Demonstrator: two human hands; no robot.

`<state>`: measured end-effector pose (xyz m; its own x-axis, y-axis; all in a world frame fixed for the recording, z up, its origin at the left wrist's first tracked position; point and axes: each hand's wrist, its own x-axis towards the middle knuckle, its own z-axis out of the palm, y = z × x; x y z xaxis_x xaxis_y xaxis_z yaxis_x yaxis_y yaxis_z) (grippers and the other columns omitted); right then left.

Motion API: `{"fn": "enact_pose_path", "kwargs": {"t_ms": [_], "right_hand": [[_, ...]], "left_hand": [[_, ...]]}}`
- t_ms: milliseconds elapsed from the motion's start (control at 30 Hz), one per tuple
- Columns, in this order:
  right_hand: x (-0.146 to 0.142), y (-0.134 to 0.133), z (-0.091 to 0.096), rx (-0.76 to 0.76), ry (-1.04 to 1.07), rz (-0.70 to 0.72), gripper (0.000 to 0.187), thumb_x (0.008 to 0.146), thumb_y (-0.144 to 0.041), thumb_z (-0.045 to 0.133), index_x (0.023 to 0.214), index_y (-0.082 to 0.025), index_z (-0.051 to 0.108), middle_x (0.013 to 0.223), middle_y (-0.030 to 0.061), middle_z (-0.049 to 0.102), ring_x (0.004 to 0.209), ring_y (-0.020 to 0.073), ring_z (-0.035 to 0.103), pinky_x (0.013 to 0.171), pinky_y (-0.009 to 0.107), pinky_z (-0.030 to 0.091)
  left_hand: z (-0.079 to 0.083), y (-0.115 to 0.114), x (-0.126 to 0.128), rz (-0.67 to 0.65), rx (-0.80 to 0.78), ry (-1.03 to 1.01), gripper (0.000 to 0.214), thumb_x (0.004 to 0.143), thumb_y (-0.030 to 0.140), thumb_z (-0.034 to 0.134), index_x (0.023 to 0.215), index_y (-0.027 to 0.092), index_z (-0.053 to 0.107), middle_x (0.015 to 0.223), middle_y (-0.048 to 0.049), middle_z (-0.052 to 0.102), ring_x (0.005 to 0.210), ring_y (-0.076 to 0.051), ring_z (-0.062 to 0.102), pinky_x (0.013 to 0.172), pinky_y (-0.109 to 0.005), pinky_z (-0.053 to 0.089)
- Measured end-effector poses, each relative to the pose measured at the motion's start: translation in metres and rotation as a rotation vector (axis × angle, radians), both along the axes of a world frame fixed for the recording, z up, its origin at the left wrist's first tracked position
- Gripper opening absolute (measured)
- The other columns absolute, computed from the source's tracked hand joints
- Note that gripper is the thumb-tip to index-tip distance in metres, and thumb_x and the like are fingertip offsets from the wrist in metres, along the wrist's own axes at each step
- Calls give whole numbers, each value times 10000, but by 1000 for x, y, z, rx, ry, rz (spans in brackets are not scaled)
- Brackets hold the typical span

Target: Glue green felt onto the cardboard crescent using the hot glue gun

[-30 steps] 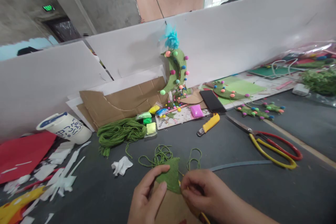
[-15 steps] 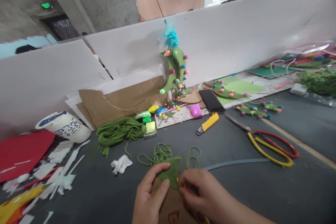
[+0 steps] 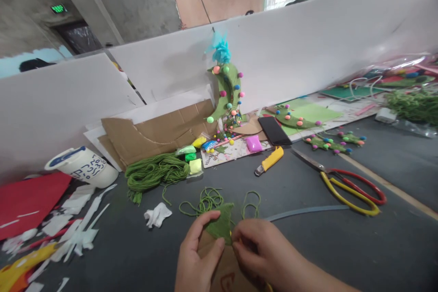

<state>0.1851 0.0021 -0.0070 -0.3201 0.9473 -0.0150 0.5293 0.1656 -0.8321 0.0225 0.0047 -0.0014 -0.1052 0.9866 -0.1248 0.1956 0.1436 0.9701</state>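
My left hand (image 3: 201,251) grips a brown cardboard piece (image 3: 221,267) whose pointed upper end is covered in green yarn or felt (image 3: 221,222). Its index finger lies along the left side of the covering, and the thumb presses on its lower part. At the right edge of the covering, my right hand (image 3: 255,248) is closed in a pinch; what sits between its fingers is hidden, though a small yellow spot shows near the fingertips. Loose green yarn (image 3: 207,200) curls on the table behind the piece, and another yarn loop (image 3: 251,204) lies just behind my right hand.
Large scissors (image 3: 342,185) and a yellow box cutter (image 3: 269,161) lie beyond my right hand. A green yarn bundle (image 3: 155,174), crumpled tissue (image 3: 157,214) and a white cup (image 3: 84,166) are leftward. A pompom-covered green crescent (image 3: 227,96) stands against the white partition (image 3: 290,50).
My left thumb has slid slightly up and right on the green covering. The right hand keeps its pinch at the edge, and the view has shifted a little.
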Motion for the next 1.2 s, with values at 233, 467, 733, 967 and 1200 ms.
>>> {"fn": "enact_pose_path", "kwargs": {"t_ms": [233,467,733,967,1200], "right_hand": [[-1,0,1,1,-2,6,136,710,-94,496,641,-172,585,572,-48,503,540,99,413,517,190,257],[-1,-2,0,-17,-2,-2,137,708,-87,491,640,-175,571,571,-50,490,536,100,395,515,195,255],[0,1,2,-84,69,-6,134,693,-84,484,636,-175,565,545,-66,436,514,95,389,492,186,255],[-1,0,1,-76,59,-4,148,683,-64,491,625,-174,571,544,-60,462,514,97,401,494,190,260],[-3,-1,1,-101,89,12,166,683,-45,488,627,-174,577,545,-55,501,506,95,425,478,180,268]], "left_hand": [[5,-1,3,2,3,45,331,588,191,659,913,195,722,927,-53,738,979,-300,643,934,-379,450],[14,0,5,-45,-41,88,361,572,134,664,926,190,716,927,-46,733,914,-278,659,876,-357,483],[10,-3,0,-25,-37,-9,293,710,336,641,953,204,739,1029,-59,743,1035,-281,632,954,-349,438],[8,0,-5,-31,-107,-43,272,780,366,602,954,230,761,1096,-55,736,1090,-271,611,1001,-352,410],[8,-2,-4,-9,-109,-67,268,778,358,600,923,204,765,1054,-67,748,1076,-285,620,1005,-373,406]]}}
